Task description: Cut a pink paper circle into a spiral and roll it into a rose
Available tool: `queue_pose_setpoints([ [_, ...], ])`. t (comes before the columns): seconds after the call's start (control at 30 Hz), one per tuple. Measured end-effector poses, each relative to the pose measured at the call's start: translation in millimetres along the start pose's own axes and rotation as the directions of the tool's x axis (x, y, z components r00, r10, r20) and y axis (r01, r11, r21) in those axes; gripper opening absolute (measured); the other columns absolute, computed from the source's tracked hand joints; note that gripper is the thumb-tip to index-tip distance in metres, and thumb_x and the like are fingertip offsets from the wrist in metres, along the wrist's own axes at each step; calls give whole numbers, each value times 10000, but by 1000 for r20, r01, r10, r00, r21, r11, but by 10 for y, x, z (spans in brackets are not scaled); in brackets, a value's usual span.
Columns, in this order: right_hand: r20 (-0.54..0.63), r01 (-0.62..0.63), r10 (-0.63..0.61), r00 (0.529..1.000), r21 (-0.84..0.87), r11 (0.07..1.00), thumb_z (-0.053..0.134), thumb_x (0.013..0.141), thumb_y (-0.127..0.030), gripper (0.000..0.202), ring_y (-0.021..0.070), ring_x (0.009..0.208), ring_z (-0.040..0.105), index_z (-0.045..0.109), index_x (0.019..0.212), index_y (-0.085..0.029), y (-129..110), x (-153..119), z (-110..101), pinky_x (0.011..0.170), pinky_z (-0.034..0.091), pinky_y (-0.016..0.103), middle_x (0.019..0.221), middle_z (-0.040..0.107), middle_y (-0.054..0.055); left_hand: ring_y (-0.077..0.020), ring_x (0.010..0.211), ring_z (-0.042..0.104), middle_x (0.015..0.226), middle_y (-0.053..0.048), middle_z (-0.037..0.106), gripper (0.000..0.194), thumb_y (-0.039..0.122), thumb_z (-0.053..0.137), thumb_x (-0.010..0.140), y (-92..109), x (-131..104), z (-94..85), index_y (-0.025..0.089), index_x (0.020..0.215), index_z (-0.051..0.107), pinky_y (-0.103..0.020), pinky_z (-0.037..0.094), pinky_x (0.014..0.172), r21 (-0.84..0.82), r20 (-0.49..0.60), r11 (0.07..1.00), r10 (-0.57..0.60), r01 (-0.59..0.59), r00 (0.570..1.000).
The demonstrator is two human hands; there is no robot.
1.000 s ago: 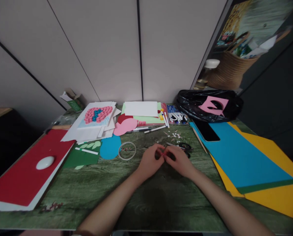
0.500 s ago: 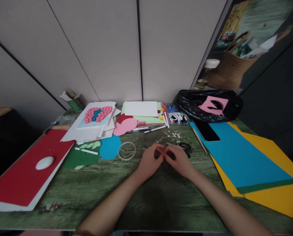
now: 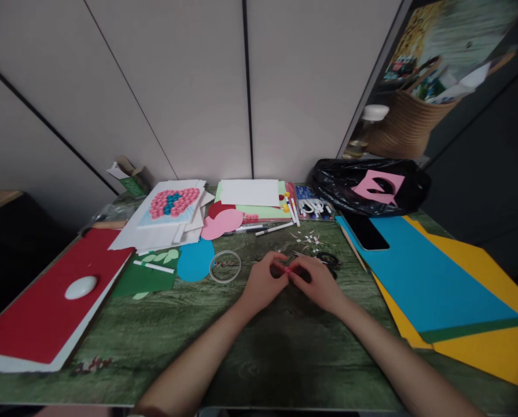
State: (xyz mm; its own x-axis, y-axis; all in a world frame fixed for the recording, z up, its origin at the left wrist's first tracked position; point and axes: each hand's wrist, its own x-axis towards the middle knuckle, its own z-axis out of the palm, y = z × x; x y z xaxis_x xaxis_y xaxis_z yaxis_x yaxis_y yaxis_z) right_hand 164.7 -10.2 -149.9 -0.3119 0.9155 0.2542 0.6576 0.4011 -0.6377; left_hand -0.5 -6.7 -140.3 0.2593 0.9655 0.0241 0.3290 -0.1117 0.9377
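Between my two hands, over the middle of the table, is a small pink paper piece (image 3: pixel 288 270), possibly rolled; its exact shape is too small to tell. My left hand (image 3: pixel 264 284) pinches it from the left with thumb and fingertips. From the right, my right hand (image 3: pixel 318 282) pinches the same piece, the fingertips of both hands almost meeting. Black-handled scissors (image 3: pixel 328 258) lie just behind my right hand, partly covered by it. A clear ring (image 3: pixel 210 267) lies left of my left hand, beside a blue paper disc (image 3: pixel 193 263).
Paper scraps (image 3: pixel 308 238) lie behind the scissors. Pink and blue rosettes (image 3: pixel 172 202) cover a card at the back left. Red paper (image 3: pixel 28 318) with a white oval object (image 3: pixel 80 287) lies left; a phone (image 3: pixel 366 230) rests on blue paper (image 3: pixel 436 278) at right, near a black bag (image 3: pixel 332 179).
My left hand has shifted very slightly, and more of the pink piece shows between the fingertips. Everything else lies where it was.
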Motion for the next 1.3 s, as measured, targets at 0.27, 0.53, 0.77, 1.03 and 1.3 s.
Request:
queue_pose_setpoints([
  [0.27, -34, -14, 14, 999, -1, 1000, 540, 846, -254, 74, 180, 780, 593, 603, 856, -217, -8, -4, -9, 729, 399, 323, 822, 660, 18, -150, 826, 637, 849, -7, 676, 317, 124, 608, 715, 6, 11, -3, 194, 1020, 554, -287, 461, 811, -49, -33, 999, 20, -22, 999],
  [0.53, -16, 0, 0, 1000, -29, 1000, 563, 816, -234, 37, 182, 763, 576, 583, 789, -217, 0, -5, -8, 729, 375, 324, 754, 633, 4, -152, 808, 633, 822, 0, 670, 338, 134, 605, 713, -1, 1, 14, 195, 1041, 549, -288, 459, 792, -4, -45, 1000, 22, -22, 999],
  [0.77, 4, 11, -11, 1000, -51, 999, 552, 807, -222, 53, 180, 757, 564, 567, 756, -217, -3, -3, -21, 715, 359, 314, 743, 621, 3, -153, 823, 637, 853, -8, 682, 336, 145, 589, 726, -17, 7, 8, 200, 1054, 541, -284, 465, 798, -24, 16, 999, 31, -31, 999],
  [1.03, 3, 30, -30, 1000, -103, 994, 555, 802, -219, 56, 195, 788, 539, 571, 748, -212, 13, -24, 0, 746, 326, 334, 736, 612, 7, -150, 763, 638, 797, 8, 677, 320, 190, 587, 735, -2, -18, 16, 202, 1053, 550, -272, 465, 732, 53, 13, 998, 29, -30, 999],
  [1.3, 4, 45, -45, 999, -89, 995, 558, 806, -201, 49, 189, 803, 539, 580, 763, -208, 0, -19, -20, 755, 328, 329, 756, 616, 7, -151, 791, 634, 818, 2, 675, 334, 174, 590, 720, -21, -7, 4, 198, 1051, 548, -271, 450, 759, 16, 34, 999, 29, -30, 999],
])
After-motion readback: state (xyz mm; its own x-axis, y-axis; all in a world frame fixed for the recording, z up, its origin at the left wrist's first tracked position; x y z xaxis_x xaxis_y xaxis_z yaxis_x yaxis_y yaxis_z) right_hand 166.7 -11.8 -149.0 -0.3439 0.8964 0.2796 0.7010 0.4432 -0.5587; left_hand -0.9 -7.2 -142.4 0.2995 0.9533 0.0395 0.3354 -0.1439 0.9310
